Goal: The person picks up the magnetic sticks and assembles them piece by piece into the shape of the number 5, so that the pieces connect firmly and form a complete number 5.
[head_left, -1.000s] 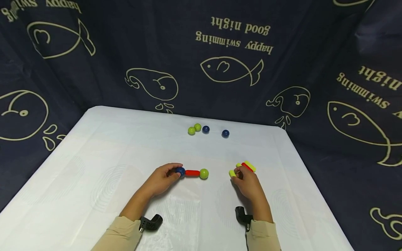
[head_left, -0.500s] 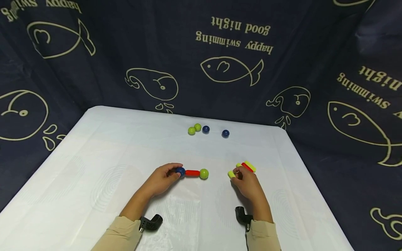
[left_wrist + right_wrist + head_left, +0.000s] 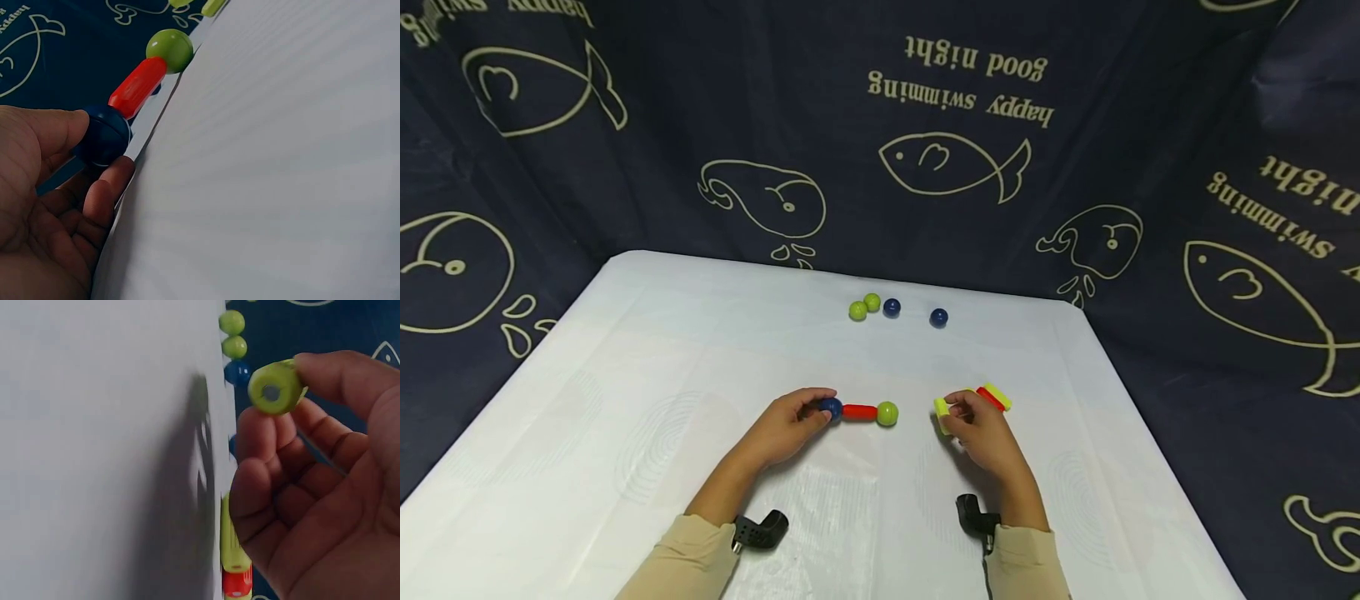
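My left hand (image 3: 786,427) pinches a blue ball (image 3: 103,139) between thumb and fingers, low over the white table. A red rod (image 3: 859,412) joins that ball to a green ball (image 3: 887,413), making a straight dumbbell shape. To the right, my right hand (image 3: 987,433) holds a yellow-green rod (image 3: 942,415) between thumb and fingertips. In the right wrist view, this rod (image 3: 274,389) faces the camera end-on, with a grey disc in its end. A gap separates it from the green ball.
Just beyond my right hand lie a red rod (image 3: 990,399) and a yellow-green rod (image 3: 997,396); part of another is mostly hidden. Farther back are two green balls (image 3: 858,311) and two blue balls, one blue ball (image 3: 938,317) standing apart. Dark printed cloth (image 3: 820,100) hangs behind the table (image 3: 715,333).
The yellow-green rod in my right hand has shifted left, away from the other rods, and turned more across the fingers. My left hand keeps its hold on the blue ball.
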`<state>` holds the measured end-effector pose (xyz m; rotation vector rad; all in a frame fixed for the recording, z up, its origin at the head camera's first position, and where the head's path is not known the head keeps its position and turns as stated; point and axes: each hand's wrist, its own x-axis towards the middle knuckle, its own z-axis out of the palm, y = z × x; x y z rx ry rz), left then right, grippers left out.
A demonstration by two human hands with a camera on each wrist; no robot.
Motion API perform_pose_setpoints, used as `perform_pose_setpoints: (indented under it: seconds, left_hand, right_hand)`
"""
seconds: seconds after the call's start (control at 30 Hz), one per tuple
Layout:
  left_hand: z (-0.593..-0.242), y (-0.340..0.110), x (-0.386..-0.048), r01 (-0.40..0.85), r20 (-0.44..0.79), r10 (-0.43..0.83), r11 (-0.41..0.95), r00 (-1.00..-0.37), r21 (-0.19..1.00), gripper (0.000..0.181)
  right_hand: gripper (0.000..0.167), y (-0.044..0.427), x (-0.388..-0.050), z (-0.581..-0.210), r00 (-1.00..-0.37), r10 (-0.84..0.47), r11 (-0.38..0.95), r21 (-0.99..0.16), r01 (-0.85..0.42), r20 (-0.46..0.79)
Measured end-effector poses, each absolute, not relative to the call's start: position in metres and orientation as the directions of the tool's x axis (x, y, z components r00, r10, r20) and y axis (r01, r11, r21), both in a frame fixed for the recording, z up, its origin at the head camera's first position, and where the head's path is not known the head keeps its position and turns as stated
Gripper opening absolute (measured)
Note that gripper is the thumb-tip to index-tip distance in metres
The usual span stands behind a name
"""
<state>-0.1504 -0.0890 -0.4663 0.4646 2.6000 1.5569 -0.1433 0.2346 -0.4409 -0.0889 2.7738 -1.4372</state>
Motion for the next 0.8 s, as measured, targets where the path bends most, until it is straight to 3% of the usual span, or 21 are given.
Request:
perform_pose_setpoints:
  seconds: [0.47,0.8]
  left_hand:
    - [-0.467,-0.088,-0.151,0.211,0.082,0.294,0.441,-0.952,0.872,0.033]
    - [-0.465,-0.088,-0.15,0.206,0.078,0.291,0.44,-0.953,0.874,0.034]
  right_hand:
    - [0.025,0.206,-0.141,-0.436,-0.994,-0.094,0.353,-0.935,0.025,-0.063]
    - [0.028,0.183,-0.134,-0.435,-0.964,-0.256,0.258,-0.966,0.007,-0.076]
